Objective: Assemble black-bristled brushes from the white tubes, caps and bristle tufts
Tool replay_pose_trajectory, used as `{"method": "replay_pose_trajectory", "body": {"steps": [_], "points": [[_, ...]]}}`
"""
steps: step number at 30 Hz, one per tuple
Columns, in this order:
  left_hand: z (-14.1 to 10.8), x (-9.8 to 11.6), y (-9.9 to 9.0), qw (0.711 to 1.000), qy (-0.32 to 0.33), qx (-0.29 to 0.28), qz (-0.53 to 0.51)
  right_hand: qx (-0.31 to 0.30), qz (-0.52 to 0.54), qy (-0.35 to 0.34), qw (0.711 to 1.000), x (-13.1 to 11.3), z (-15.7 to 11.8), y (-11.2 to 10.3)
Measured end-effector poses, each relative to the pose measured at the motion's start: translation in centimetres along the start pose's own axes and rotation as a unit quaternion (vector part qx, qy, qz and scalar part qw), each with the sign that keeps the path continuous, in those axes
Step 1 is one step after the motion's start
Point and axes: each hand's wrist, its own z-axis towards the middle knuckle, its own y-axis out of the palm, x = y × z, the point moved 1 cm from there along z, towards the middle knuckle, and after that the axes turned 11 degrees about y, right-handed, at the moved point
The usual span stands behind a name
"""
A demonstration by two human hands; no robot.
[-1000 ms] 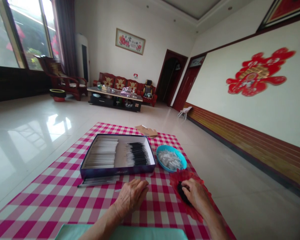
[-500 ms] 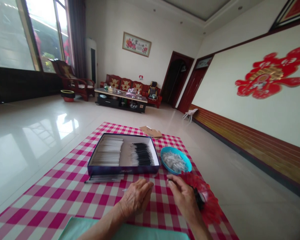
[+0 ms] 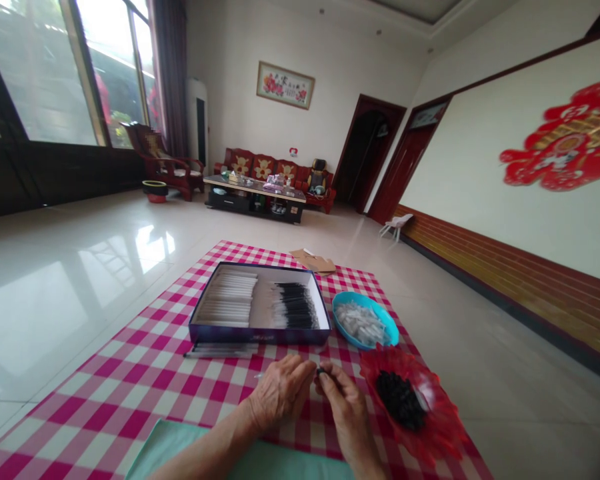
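Note:
My left hand is closed above the checked cloth, fingers curled down. A faint clear tip shows beside its knuckles, but what the fingers hold is hidden. My right hand pinches a small black piece between thumb and forefinger, its fingertips right by the left hand's. To the right stands a red, wavy-edged bowl with a heap of small black pieces. Behind it, a blue bowl holds small translucent pieces.
A shallow dark-blue box holds white tubes and black thin sticks. Several clear sticks lie before it. Brown cardboard lies behind; a mint-green cloth is at the near edge of the checked tablecloth.
My right hand has moved left, off the red bowl's side, bringing the black piece up to my left hand. The view has shifted slightly, and the red bowl's black heap is now uncovered.

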Motion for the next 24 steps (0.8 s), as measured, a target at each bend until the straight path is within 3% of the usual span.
{"method": "replay_pose_trajectory", "body": {"steps": [16, 24], "points": [[-0.3, -0.3, 0.2, 0.999, 0.002, 0.0, -0.032, -0.017, -0.127, -0.115, 0.985, 1.3, 0.6, -0.8], [-0.1, -0.6, 0.3, 0.999, 0.021, -0.025, 0.026, -0.042, -0.129, -0.076, 0.988, 2.3, 1.2, -1.4]]}}
